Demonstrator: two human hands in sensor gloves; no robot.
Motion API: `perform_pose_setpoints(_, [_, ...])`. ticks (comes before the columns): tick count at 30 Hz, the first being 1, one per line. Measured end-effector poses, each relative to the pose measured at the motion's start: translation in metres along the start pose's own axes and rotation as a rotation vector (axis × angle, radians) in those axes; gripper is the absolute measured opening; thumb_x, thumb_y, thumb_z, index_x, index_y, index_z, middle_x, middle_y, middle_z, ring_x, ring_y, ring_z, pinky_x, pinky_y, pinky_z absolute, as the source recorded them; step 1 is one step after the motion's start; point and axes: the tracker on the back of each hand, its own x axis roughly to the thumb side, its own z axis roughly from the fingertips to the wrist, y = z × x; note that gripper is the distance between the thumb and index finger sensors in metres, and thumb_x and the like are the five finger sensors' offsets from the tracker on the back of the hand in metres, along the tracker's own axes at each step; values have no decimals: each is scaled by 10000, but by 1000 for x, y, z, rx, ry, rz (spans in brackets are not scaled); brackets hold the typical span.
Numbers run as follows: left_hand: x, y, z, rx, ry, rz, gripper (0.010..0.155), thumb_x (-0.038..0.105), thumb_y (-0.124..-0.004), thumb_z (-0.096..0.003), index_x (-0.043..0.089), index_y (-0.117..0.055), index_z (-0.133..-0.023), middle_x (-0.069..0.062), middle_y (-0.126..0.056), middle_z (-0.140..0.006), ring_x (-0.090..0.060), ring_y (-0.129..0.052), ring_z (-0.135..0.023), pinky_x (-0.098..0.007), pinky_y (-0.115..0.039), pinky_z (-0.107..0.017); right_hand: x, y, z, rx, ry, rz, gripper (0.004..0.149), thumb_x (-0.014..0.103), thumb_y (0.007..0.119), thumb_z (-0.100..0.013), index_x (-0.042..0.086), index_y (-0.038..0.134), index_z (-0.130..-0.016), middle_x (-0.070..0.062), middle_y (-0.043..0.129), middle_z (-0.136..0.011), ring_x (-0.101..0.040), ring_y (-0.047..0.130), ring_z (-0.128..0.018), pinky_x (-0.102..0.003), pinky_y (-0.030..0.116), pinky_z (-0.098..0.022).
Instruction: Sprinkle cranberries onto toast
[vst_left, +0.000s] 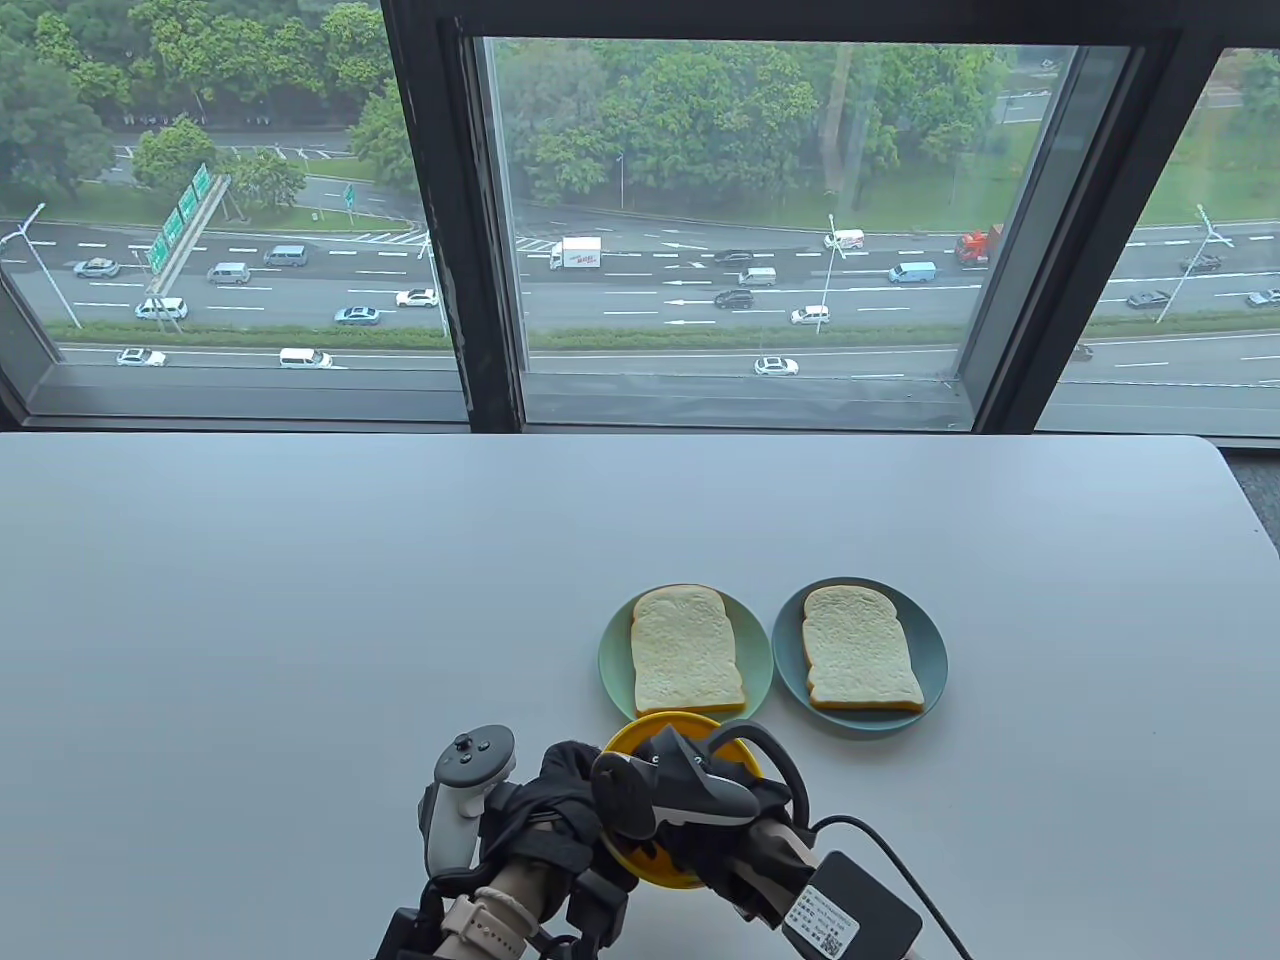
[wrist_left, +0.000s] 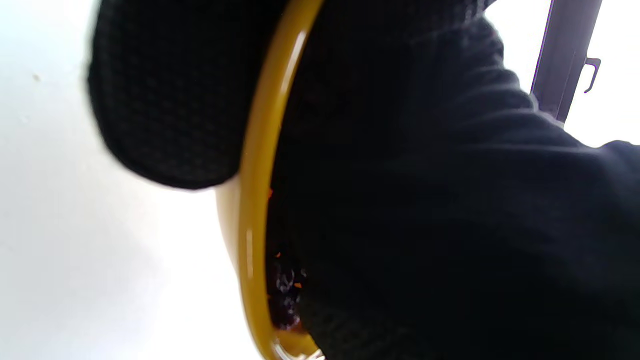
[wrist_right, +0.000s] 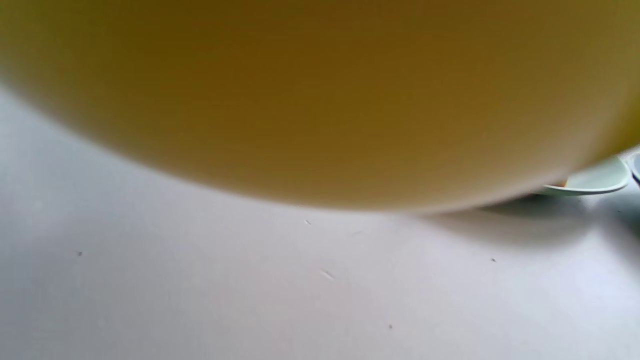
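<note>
Both hands at the yellow bowl (vst_left: 668, 800), near edge of counter (vst_left: 300, 620): left hand (vst_left: 560, 800) gripping its rim, right hand (vst_left: 690, 790) dipping inside, fingers hidden, can't tell. Cranberries (wrist_left: 286, 295) likely small, light, sticky; best pinched loosely. Toast (vst_left: 687, 650) probably soft.

- Upper-floor room, office-like, in a city building
- Plain white table (vst_left: 300, 600) fills lower frame, set against dark-framed window (vst_left: 700, 230) across the top
- Multi-lane highway (vst_left: 640, 290) with cars and trees far below, upper frame
</note>
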Motion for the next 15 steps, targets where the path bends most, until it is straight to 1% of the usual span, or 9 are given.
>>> perform_pose_setpoints(1, [0, 1, -2, 6, 13, -16, 563, 212, -736, -458, 241, -395, -905, -168, -612, -718, -352, -768, -462, -363, -993, -205, 0, 1, -2, 6, -3, 10, 575, 312, 802, -339, 322, 526, -843, -34, 609, -888, -245, 787, -760, -203, 925, -384])
perform_pose_setpoints(4, [-2, 2, -5, -1, 26, 11, 562, 216, -735, -458, 246, -392, -902, -164, -615, -720, -346, -772, -462, -357, -991, -207, -3, 0, -3, -6, -9, 0, 560, 308, 817, -338, 337, 554, -831, -23, 622, -885, -239, 798, -757, -206, 925, -393])
perform_pose_setpoints(7, [-3, 6, -5, 18, 29, -4, 554, 223, -728, -461, 247, -394, -902, -155, -627, -724, -333, -785, -465, -341, -992, -208, -9, -6, -1, -80, -16, -41, 490, 298, 835, -332, 368, 636, -774, 1, 645, -880, -217, 816, -754, -189, 918, -392])
perform_pose_setpoints(8, [-2, 8, -5, 28, 25, -11, 552, 223, -727, -461, 246, -396, -902, -153, -631, -724, -329, -790, -464, -338, -993, -205, -11, -8, 0, -121, -11, -52, 466, 292, 839, -325, 372, 666, -751, 12, 665, -870, -208, 835, -740, -177, 921, -381])
perform_pose_setpoints(9, [-2, 9, -6, 31, 22, -8, 550, 222, -727, -462, 244, -399, -903, -153, -632, -725, -330, -790, -464, -340, -991, -205, -13, -10, 2, -140, -7, -51, 463, 292, 842, -321, 375, 675, -744, 15, 672, -868, -205, 843, -737, -173, 923, -379])
perform_pose_setpoints(15, [-4, 6, -7, 9, 41, 10, 544, 222, -724, -463, 240, -405, -904, -148, -644, -726, -321, -803, -461, -329, -993, -198, -24, -21, 9, -142, -27, -50, 446, 293, 861, -304, 398, 710, -711, 22, 698, -855, -194, 866, -720, -154, 941, -360])
